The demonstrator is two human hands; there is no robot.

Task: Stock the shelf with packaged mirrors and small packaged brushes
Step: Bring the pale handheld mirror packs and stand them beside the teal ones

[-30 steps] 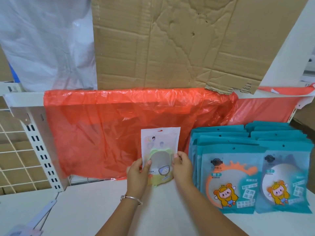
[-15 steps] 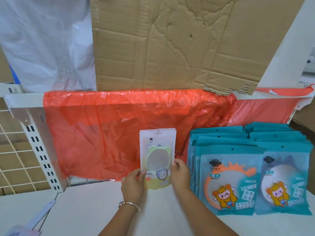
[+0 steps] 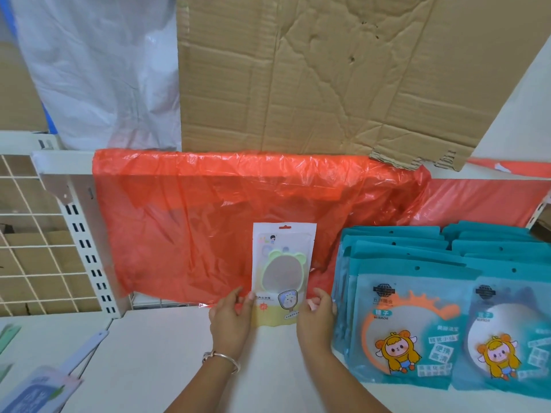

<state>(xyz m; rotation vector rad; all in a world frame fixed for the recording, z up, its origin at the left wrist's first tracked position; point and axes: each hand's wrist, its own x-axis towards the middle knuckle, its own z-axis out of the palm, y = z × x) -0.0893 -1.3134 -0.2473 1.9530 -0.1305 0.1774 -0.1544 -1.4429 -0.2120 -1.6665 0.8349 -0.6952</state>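
- Far left of the white pack (image 3: 283, 263), in the bottom corner, a blurred blue packet (image 3: 35, 391) is cut off by the picture's edge. What it holds cannot be made out.
- Left of the pack, the left hand (image 3: 231, 315), with a bracelet (image 3: 222, 360) at the wrist, pinches the pack's lower left edge. It covers that corner, and the fingers behind the pack are hidden.
- The pack stands upright between the two hands, above the white shelf (image 3: 149, 353). A green-rimmed mirror (image 3: 283, 272) with small ears shows through its window. The print is too small to read, and it is unclear whether its bottom edge touches the shelf.
- Behind the pack hangs a red plastic sheet (image 3: 193, 228), which veils whatever lies at the back.
- Right of the pack, the right hand (image 3: 317, 318) pinches the lower right edge, thumb on the front.
- Further right of the pack stand rows of teal packs (image 3: 402, 338). The rear ones show only their top strips, and the outer row is cut off at the edge.
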